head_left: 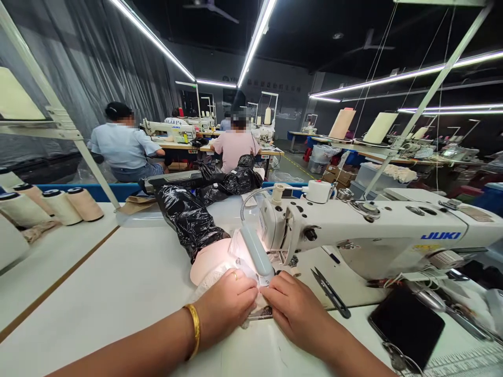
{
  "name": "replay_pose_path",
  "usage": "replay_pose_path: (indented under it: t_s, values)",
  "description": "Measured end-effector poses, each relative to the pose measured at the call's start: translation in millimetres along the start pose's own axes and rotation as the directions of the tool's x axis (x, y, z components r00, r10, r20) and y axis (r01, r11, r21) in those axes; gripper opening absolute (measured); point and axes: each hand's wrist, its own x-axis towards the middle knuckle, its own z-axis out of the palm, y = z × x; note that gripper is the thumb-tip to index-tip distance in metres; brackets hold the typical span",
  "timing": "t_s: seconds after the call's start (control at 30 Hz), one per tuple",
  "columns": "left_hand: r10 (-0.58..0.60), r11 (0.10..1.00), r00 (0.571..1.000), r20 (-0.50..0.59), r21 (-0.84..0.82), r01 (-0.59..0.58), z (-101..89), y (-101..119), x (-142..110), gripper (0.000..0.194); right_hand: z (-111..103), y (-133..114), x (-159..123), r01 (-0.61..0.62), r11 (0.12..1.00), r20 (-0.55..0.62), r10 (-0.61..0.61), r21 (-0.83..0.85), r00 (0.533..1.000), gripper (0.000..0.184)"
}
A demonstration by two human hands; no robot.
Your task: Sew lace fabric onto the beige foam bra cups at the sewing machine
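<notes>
A pale pink fabric piece with a white lace edge [210, 262] lies at the needle end of a white JUKI sewing machine [377, 222]. My left hand [228, 301], with a gold bracelet and a ring, is closed on the lace side of this fabric. Close beside it, my right hand [294, 309] pinches at the near edge, fingertips almost meeting the left ones. A small white printed tag [265, 281] shows between the hands. Just above them hangs a lit grey lamp [255, 248], which partly hides the needle area.
Thread snips [330, 291] lie right of my right hand, beside a black phone [408, 324], keys and a clear ruler [467, 361]. Black plastic wrapping [188, 217] stretches behind the fabric. Thread cones [63, 207] stand at left. Other people sit at machines farther back.
</notes>
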Motion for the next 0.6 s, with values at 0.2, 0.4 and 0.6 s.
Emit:
replay_pose_path:
  t_s: [0.2, 0.4, 0.6]
  values:
    - [0.072, 0.995, 0.997, -0.006, -0.065, -0.072, 1.3, -28.3, 10.7, 0.023, 6.8, 6.4, 0.6, -0.047, 0.997, -0.053, 0.044, -0.055, 0.998, 0.031]
    - [0.083, 0.993, 0.996, -0.023, -0.086, -0.084, 2.0, -41.1, 14.4, 0.028, 10.5, 9.3, 6.1, -0.078, 0.995, -0.051, 0.075, -0.06, 0.996, 0.03]
    - [0.089, 0.994, 0.996, -0.014, -0.067, -0.09, 3.3, -44.3, 14.0, 0.023, 12.4, 11.8, 6.5, -0.074, 0.995, -0.074, 0.069, -0.069, 0.995, 0.032]
